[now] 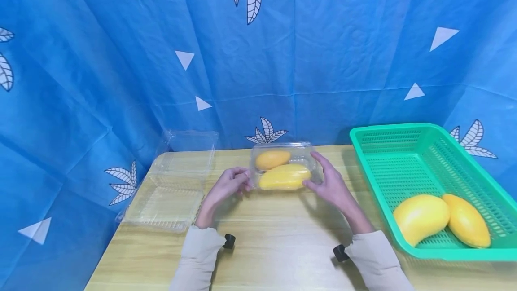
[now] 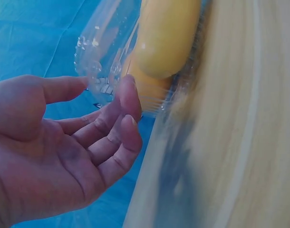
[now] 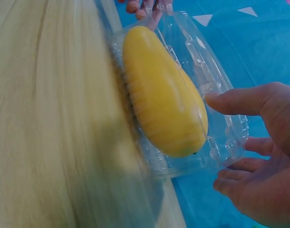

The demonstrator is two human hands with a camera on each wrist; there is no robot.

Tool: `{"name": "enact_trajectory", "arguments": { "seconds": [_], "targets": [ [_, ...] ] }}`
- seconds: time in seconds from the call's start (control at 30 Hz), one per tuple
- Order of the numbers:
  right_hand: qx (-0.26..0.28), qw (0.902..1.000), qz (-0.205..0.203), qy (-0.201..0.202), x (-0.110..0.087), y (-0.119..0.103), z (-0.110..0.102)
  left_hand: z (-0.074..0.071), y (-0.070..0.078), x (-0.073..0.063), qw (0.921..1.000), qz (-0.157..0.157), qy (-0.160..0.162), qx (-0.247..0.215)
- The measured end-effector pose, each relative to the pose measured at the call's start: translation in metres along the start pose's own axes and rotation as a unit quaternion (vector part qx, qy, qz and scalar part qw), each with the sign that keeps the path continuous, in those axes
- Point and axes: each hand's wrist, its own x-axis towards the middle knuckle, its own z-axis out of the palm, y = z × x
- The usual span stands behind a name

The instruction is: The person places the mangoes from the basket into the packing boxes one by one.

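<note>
A closed clear plastic clamshell box (image 1: 286, 188) stands near the table's back edge, with an orange-yellow mango (image 1: 272, 160) and a longer yellow mango (image 1: 285, 177) inside. My left hand (image 1: 231, 184) is at its left end, thumb and bent fingertips at the plastic edge (image 2: 95, 71). At the opposite end, my right hand (image 1: 329, 182) grips the side, its thumb on the lid beside the mango (image 3: 164, 95) and the other fingers lower down. Both mangoes show through the plastic in the left wrist view, the nearer mango (image 2: 166, 38) overlapping the other.
To the left, another clear clamshell box (image 1: 161, 201) lies open, its lid tipped back toward the blue curtain (image 1: 323, 57). A green plastic basket (image 1: 365, 165) stands at the right with two mangoes (image 1: 422, 217) in its near end. The wooden table (image 1: 278, 246) ends at the curtain.
</note>
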Motion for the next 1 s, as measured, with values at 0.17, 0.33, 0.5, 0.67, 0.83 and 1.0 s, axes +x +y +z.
{"name": "enact_trajectory", "arguments": {
  "seconds": [0.17, 0.33, 0.5, 0.67, 0.83, 1.0],
  "targets": [
    [-0.016, 0.9998, -0.013, 0.008, -0.003, 0.004, -0.001, 0.003, -0.001, -0.005, 0.9997, -0.006, -0.006, -0.023],
    [-0.025, 0.9992, -0.03, 0.009, -0.004, 0.006, -0.001, 0.004, -0.003, -0.008, 0.999, -0.011, -0.001, -0.043],
    [-0.033, 0.9988, -0.037, 0.008, -0.007, 0.004, -0.002, 0.006, -0.005, -0.009, 0.9978, -0.02, -0.003, -0.063],
    [-0.037, 0.9973, -0.048, 0.042, -0.009, -0.002, 0.001, 0.006, -0.008, -0.01, 0.9961, -0.024, -0.014, -0.084],
    [-0.016, 0.9862, -0.081, 0.143, -0.011, -0.014, 0.007, 0.005, -0.009, -0.009, 0.9948, -0.027, -0.009, -0.098],
    [0.037, 0.981, -0.079, 0.173, -0.014, -0.032, 0.016, 0.004, -0.009, -0.007, 0.9946, -0.033, 0.0, -0.098]
  ]
}}
